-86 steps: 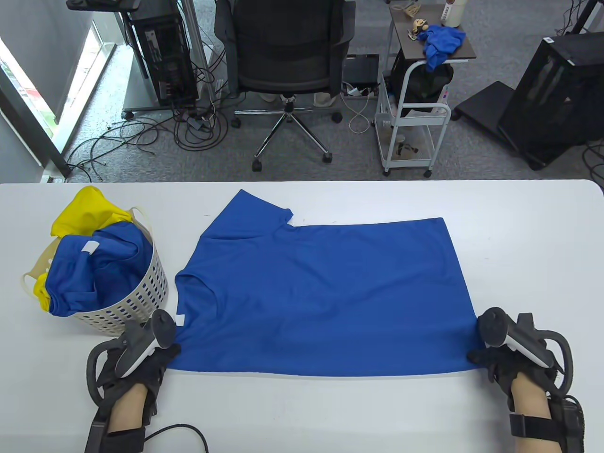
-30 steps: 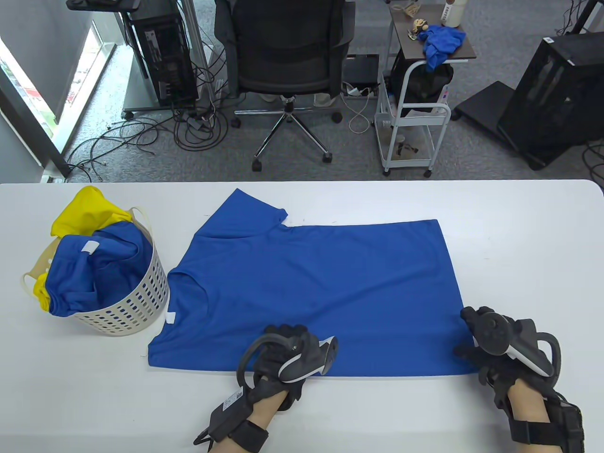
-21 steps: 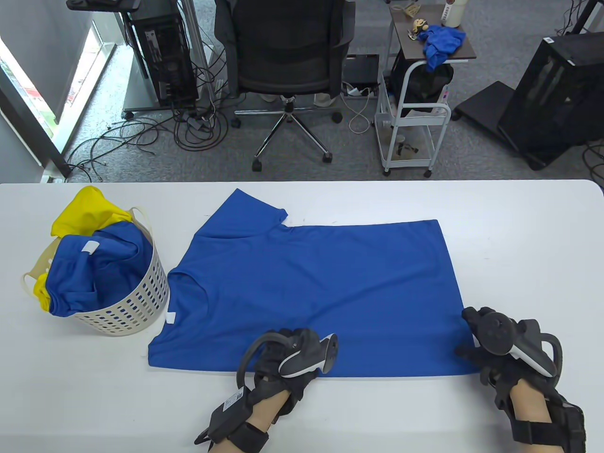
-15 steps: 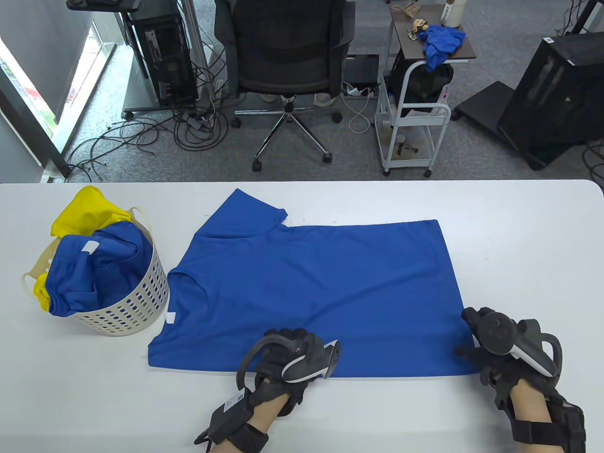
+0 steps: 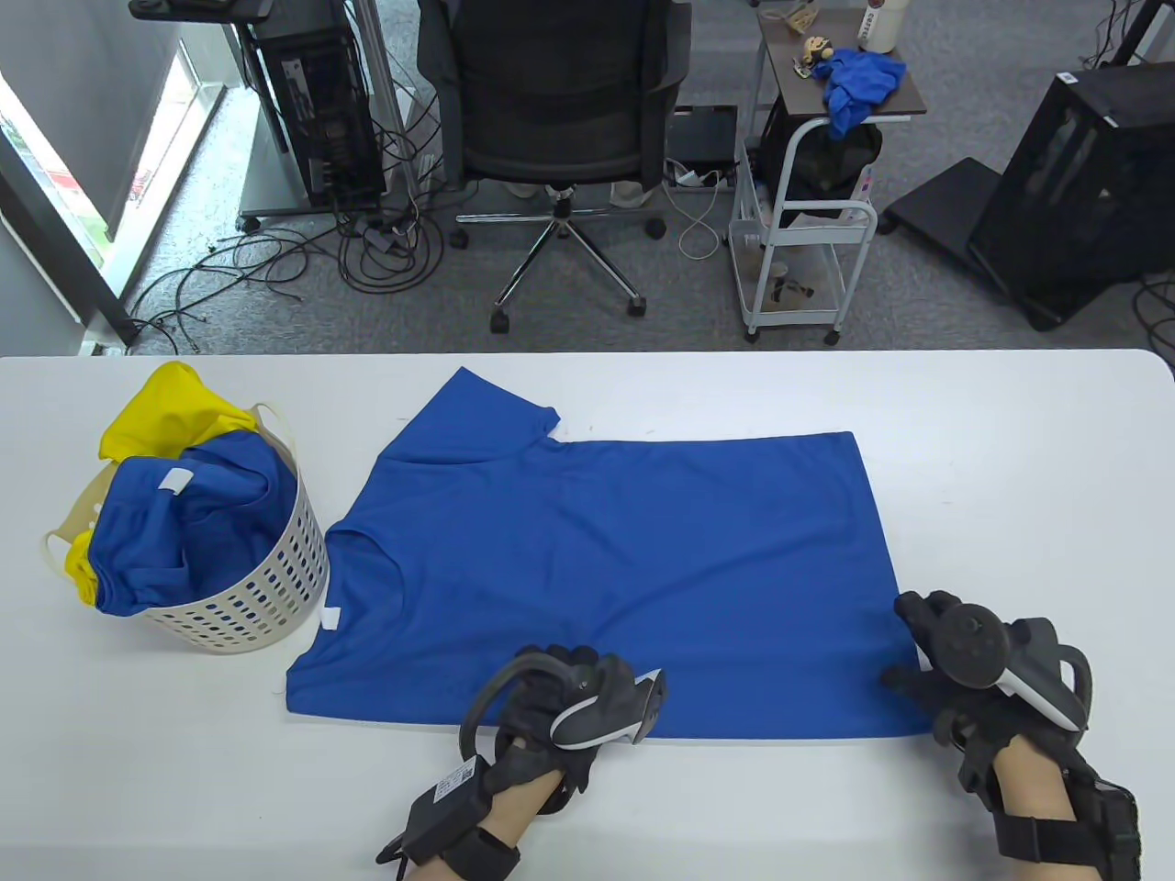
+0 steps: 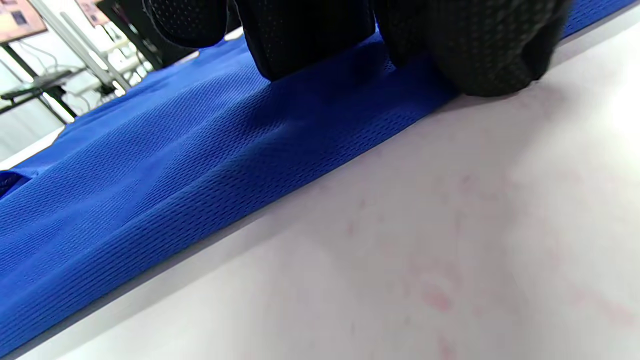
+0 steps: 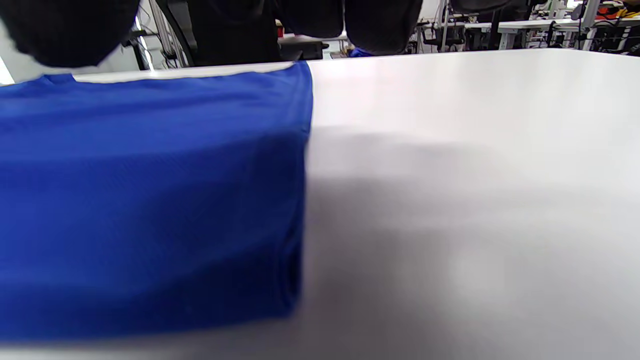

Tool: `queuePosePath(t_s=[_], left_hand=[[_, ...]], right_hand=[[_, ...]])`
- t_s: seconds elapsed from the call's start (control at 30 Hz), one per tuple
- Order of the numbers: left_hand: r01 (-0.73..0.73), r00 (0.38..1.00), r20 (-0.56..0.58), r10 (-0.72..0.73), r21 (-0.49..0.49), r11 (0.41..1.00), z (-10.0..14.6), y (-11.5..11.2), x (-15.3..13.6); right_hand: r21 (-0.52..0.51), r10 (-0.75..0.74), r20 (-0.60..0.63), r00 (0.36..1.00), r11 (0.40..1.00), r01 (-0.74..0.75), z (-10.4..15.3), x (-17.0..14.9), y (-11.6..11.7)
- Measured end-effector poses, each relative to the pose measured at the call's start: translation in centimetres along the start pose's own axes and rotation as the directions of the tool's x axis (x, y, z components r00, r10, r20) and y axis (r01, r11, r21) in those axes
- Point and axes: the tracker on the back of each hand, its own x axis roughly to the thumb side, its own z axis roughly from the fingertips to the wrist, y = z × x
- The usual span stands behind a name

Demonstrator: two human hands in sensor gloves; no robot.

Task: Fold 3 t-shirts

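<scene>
Blue t-shirt flat, white neck label, both hands on near hem

My gloved fingertips hang at twelve o'clock above a blue t-shirt lying flat at nine; white surface fills three o'clock.

Black mesh-gloved hands, white-grey trackers, bare forearms

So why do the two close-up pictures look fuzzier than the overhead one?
Table view: evenly lit and sharp across the blue t-shirt. Left wrist view: the mesh weave is crisp mid-frame, while the gloved fingers at the top are blurred. Right wrist view: the near shirt edge is soft, and a broad shadow falls on the white table.
</scene>
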Motion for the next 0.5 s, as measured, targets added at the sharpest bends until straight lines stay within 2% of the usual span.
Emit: queuePosePath(t_s=[0.07,0.17,0.33,0.4,0.5], left_hand=[[-0.006,1.000,-0.002,0.006,0.008,1.000,0.0,0.0,-0.1],[-0.020,1.000,-0.013,0.021,0.079,0.997,0.4,0.1,-0.7],[-0.170,0.980,-0.062,0.189,0.235,0.957,1.0,3.2,-3.7],[-0.158,0.978,-0.091,0.187,0.257,0.953,1.0,4.5,-4.4],[-0.128,0.979,-0.120,0.166,0.276,0.953,1.0,6.5,-4.7]], right_hand=[[-0.047,-0.028,0.017,0.999,0.998,0.029,0.0,0.6,-1.0],[-0.074,-0.082,0.056,0.995,0.994,0.086,-0.5,2.5,-3.3],[-0.047,-0.166,0.128,0.978,0.984,0.173,-1.4,7.4,-5.5],[-0.010,-0.205,0.174,0.963,0.978,0.210,-1.6,9.5,-5.0],[0.054,-0.246,0.212,0.946,0.969,0.241,-2.0,11.8,-2.6]])
